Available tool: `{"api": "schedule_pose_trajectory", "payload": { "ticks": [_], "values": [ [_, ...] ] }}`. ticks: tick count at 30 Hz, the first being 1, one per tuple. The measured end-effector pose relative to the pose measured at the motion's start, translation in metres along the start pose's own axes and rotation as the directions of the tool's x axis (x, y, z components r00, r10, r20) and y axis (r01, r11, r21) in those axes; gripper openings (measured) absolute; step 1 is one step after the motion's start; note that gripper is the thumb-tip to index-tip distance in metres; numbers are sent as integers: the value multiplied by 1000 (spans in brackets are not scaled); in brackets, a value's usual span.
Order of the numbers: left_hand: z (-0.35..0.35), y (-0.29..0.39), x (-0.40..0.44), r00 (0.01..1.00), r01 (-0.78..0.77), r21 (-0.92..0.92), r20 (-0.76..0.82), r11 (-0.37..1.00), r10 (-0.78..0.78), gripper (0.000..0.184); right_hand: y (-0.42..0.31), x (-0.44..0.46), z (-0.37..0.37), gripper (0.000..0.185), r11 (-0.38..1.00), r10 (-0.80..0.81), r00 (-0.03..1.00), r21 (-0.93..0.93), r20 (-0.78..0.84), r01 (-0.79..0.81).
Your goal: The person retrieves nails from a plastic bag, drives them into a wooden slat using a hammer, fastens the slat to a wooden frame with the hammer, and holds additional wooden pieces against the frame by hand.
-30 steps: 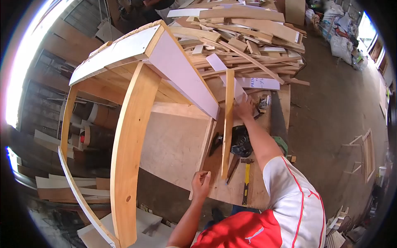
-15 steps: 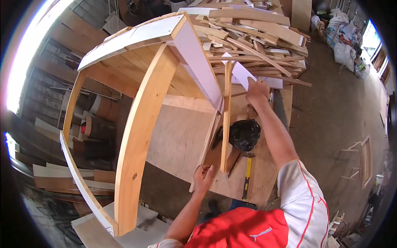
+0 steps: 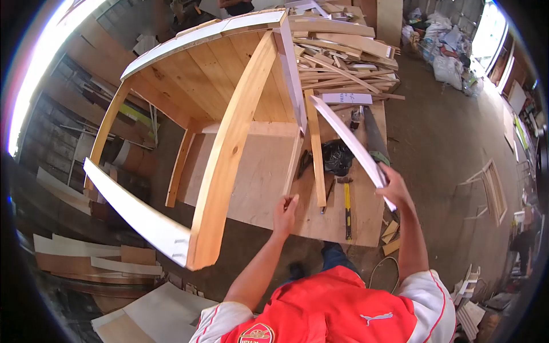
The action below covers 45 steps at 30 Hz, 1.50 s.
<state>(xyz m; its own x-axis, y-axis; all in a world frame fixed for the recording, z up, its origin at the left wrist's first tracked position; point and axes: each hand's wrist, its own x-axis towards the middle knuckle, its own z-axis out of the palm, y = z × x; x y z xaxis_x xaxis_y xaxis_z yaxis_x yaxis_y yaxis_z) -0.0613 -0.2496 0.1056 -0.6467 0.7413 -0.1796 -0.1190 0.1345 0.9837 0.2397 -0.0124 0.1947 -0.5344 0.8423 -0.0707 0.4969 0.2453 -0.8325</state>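
My right hand [image 3: 394, 188] grips the lower end of a long, slightly curved white-faced strip of wood [image 3: 351, 143], which slants up and left over the workbench [image 3: 366, 228]. My left hand [image 3: 285, 216] is closed beside the lower edge of the furniture frame; what its fingers hold, if anything, is hidden. The large wooden furniture frame [image 3: 229, 148], with curved rails and white outer faces, stands to the left. A narrow wooden batten [image 3: 315, 154] lies between the frame and the white strip. A hammer with a yellow handle [image 3: 347, 211] rests on the bench near both hands.
A black plastic bag [image 3: 337, 157] and a handsaw [image 3: 374, 137] lie on the bench. Behind them rises a pile of offcuts [image 3: 343, 63]. Boards [image 3: 103, 266] are stacked at lower left. Another person [image 3: 235, 7] is partly visible at the top.
My right hand has drawn the white strip from near the offcut pile back toward my body, and the strip has turned lengthwise. My left hand stays closed near the frame. The view has shifted.
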Motion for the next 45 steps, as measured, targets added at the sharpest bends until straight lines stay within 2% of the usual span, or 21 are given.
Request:
{"api": "schedule_pose_trajectory", "payload": {
  "ticks": [1,3,5,7,10,11,12,15,16,19,20,23,24,27,30,33,36,39,40,42,45],
  "values": [
    [-4,5,0,1000,9,-68,28,998,-8,30,16,-28,13,83,988,-12,999,156,33,7],
    [-5,33,8,996,40,-202,80,979,-24,35,28,-91,35,89,876,158,949,406,272,-262],
    [1,61,9,1000,18,-205,-10,979,-21,47,31,-138,72,92,804,7,949,562,315,-193],
    [3,30,43,990,-15,-333,-136,943,-32,58,33,-171,108,95,778,-64,920,597,386,-197],
    [-20,99,26,974,210,-506,34,837,-223,68,16,-192,144,93,813,105,847,446,521,-375],
    [-30,82,23,984,158,-484,2,861,-179,69,12,-200,154,92,807,168,815,398,555,-437],
    [-38,55,30,992,100,-459,-27,883,-126,71,27,-197,174,75,926,-136,929,377,344,-4],
    [-37,63,3,975,-167,-373,-198,913,97,74,139,-161,248,56,994,-96,969,-29,228,105],
    [-36,70,-21,949,-254,-332,-266,908,168,74,29,-171,206,38,949,-103,983,-282,155,144],
    [-44,81,-63,937,-341,-447,-233,827,261,77,14,-147,214,35,968,-133,989,-208,63,143],
    [-48,78,-70,912,-411,-458,-194,788,363,81,19,-138,221,30,980,-129,991,-148,25,131],
    [-51,82,-92,809,-557,-436,-92,707,581,71,25,-113,242,29,972,-211,977,-118,-41,205],
    [-51,89,-99,808,-567,-410,-108,714,579,76,12,-112,244,31,980,-190,981,-68,-36,187],
    [-57,88,-101,819,-573,-296,-155,764,553,77,20,-93,272,31,958,-283,958,65,38,280],
    [-64,94,-97,776,-628,-129,-181,768,604,79,-6,-93,281,23,987,-138,973,101,186,121],
    [-69,98,-97,758,-648,-65,-153,759,634,81,-60,-95,274,21,997,-4,965,-73,262,24],
    [-71,105,-95,738,-667,-47,-175,743,652,83,-48,-81,297,29,988,-152,959,70,241,139],
    [-75,115,-95,739,-671,-96,-163,735,654,83,-38,-65,320,27,966,-244,949,141,202,218],
    [-75,118,-95,720,-688,-60,-184,723,670,82,-40,-61,324,26,954,-283,938,160,200,254],
    [-83,115,-89,747,-663,-101,-163,742,645,81,-39,-51,330,25,930,-348,917,195,195,312],
    [-87,112,-90,775,-627,-110,-193,771,602,78,-42,-46,314,24,951,-295,887,201,355,235]
  ]
}}
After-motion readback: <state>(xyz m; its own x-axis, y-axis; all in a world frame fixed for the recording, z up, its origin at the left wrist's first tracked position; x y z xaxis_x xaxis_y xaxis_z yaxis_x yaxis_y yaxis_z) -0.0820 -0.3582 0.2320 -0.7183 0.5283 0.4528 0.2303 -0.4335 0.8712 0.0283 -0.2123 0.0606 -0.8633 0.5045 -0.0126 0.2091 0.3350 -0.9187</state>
